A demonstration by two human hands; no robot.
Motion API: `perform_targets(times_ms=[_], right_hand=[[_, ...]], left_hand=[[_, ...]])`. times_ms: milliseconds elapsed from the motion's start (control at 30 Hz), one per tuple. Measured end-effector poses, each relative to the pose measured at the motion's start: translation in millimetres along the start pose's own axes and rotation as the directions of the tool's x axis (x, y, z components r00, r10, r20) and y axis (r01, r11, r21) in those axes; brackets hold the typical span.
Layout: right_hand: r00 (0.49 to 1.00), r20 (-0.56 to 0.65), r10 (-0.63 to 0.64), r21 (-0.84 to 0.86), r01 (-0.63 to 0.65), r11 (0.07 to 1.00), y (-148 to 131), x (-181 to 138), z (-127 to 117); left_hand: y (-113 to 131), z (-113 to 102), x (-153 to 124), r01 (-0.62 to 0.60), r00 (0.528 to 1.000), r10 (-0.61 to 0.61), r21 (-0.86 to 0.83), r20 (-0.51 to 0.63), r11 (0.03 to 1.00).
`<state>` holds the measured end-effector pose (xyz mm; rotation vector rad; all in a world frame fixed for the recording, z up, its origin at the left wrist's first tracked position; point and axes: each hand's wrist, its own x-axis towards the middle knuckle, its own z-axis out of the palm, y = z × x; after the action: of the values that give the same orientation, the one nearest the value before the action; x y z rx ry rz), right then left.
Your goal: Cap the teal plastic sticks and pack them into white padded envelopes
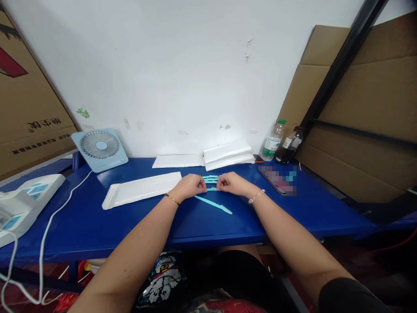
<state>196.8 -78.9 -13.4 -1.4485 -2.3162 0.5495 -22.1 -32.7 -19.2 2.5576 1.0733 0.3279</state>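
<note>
My left hand [190, 186] and my right hand [232, 183] meet over the middle of the blue table [97, 221], fingers curled and pinched together. Between them they hold a small bundle of thin turquoise plastic strips [211, 179]. Another long turquoise strip [213, 204] lies loose on the table just in front of my hands, pointing to the right. A gold bangle sits on my left wrist and a bead bracelet on my right. A flat white mailer bag [143, 189] lies just left of my left hand.
More white mailers are stacked at the back [228, 154], with a flat one [177, 161] beside them. A small blue fan [100, 148] stands back left, a white device [22, 204] with cables at far left. Two bottles [282, 143] and a phone [280, 180] sit right. Cardboard lines both sides.
</note>
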Motion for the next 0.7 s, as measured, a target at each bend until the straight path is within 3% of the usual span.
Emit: perform_targets(times_ms=[133, 233, 300, 400, 700], right_hand=[[0.996, -0.089, 0.025, 0.083, -0.018, 0.996, 8, -4, -8], [0.980, -0.175, 0.099, 0.179, -0.068, 0.982, 24, -11, -22], [0.966, -0.203, 0.161, 0.172, -0.127, 0.977, 33, -17, -32], [0.943, -0.245, 0.224, 0.125, -0.198, 0.972, 39, -24, -42], [0.976, 0.015, 0.218, -0.066, -0.216, 0.974, 49, -26, -40]], left_hand=[[3, 1, 0, -0.006, 1.000, 0.006, -0.035, 0.007, 0.999], [-2, 0, 0, 0.008, 0.992, -0.003, 0.036, -0.124, 0.999], [-6, 0, 1, 0.022, 0.983, -0.003, 0.107, -0.183, 0.994], [-10, 1, 2, 0.023, 0.983, 0.008, 0.168, -0.185, 0.985], [-6, 0, 2, -0.040, 0.980, 0.090, 0.266, -0.179, 0.963]])
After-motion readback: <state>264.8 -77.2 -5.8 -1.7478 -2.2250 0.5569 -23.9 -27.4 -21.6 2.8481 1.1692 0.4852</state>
